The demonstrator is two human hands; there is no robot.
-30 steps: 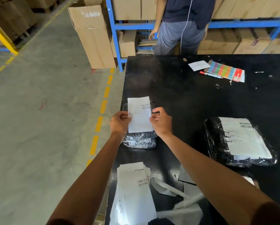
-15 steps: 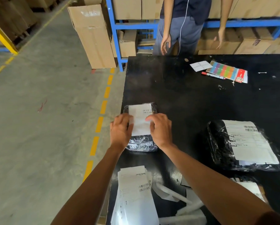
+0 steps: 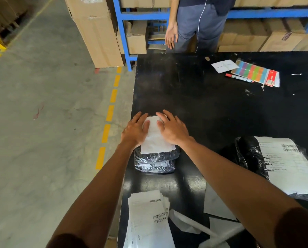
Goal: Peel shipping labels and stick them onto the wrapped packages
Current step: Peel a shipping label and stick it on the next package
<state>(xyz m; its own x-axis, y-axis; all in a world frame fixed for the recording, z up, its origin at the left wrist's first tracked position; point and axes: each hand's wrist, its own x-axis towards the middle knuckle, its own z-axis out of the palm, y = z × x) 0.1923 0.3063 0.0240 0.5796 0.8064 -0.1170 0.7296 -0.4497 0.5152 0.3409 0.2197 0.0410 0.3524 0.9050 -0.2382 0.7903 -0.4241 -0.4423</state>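
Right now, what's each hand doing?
Left hand: open, flat on the label, holding nothing.
Right hand: open, flat on the label too.

White label flat atop small black-wrapped package (near table's left edge).

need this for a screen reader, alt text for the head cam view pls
Both hands, left hand and right hand, press a white label flat onto a small wrapped package on a black table. A larger labelled package lies to the right.
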